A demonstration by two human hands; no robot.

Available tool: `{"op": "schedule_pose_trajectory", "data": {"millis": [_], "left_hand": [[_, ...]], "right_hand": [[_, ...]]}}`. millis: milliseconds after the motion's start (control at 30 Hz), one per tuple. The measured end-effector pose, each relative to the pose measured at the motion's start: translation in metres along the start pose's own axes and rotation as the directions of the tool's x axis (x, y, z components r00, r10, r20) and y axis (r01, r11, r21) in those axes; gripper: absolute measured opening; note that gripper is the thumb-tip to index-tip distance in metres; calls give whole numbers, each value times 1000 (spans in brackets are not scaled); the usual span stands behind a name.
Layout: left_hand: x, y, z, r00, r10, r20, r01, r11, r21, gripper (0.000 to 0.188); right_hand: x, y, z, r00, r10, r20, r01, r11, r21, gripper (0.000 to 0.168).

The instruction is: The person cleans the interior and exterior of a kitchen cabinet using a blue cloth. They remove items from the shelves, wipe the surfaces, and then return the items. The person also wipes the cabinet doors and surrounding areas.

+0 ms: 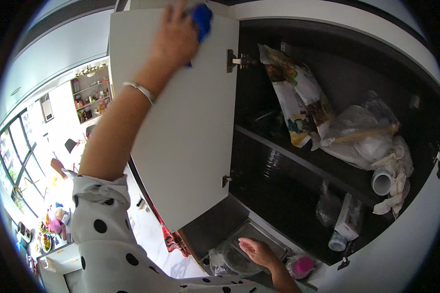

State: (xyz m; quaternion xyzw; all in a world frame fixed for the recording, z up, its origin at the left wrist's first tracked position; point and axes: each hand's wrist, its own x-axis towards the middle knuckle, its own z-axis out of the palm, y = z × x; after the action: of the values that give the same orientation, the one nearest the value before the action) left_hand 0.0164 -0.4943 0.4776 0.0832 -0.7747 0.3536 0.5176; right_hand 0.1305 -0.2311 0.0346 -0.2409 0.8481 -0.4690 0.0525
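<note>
My left hand, slightly blurred, holds a blue cloth against the upper part of a white cabinet door. The door stands swung out on two metal hinges, and a silver bangle circles my left wrist. Low in the view, my right hand is empty with its fingers loosely extended. Beneath it are a clear rectangular container and a round transparent lid or bowl. Whether that hand touches them I cannot tell.
Inside the dark cabinet, a shelf bears printed packages, plastic bags and a roll. Below lie a white box and another roll. A pink-lidded jar stands near my right forearm. A second door hangs at right.
</note>
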Motion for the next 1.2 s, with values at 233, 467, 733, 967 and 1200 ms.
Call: {"op": "schedule_pose_trajectory", "data": {"millis": [233,467,733,967,1200], "left_hand": [[-183,178,60,669,737,99,-705,671,-232,51],[-304,216,62,626,780,10,-420,348,-838,40],[-305,176,-47,369,894,253,902,-279,-330,42],[-359,146,-38,434,854,287,655,-518,551,51],[-419,160,-65,150,973,176,850,-218,480,82]], "right_hand": [[-32,26,-26,985,98,-141,-96,995,22,29],[-54,53,-34,935,280,-219,-251,956,149,36],[-8,-18,-38,943,309,-126,-307,951,34,41],[-30,-58,-42,860,467,-208,-68,507,859,23],[-25,-103,-40,920,352,-172,-152,725,672,18]]}}
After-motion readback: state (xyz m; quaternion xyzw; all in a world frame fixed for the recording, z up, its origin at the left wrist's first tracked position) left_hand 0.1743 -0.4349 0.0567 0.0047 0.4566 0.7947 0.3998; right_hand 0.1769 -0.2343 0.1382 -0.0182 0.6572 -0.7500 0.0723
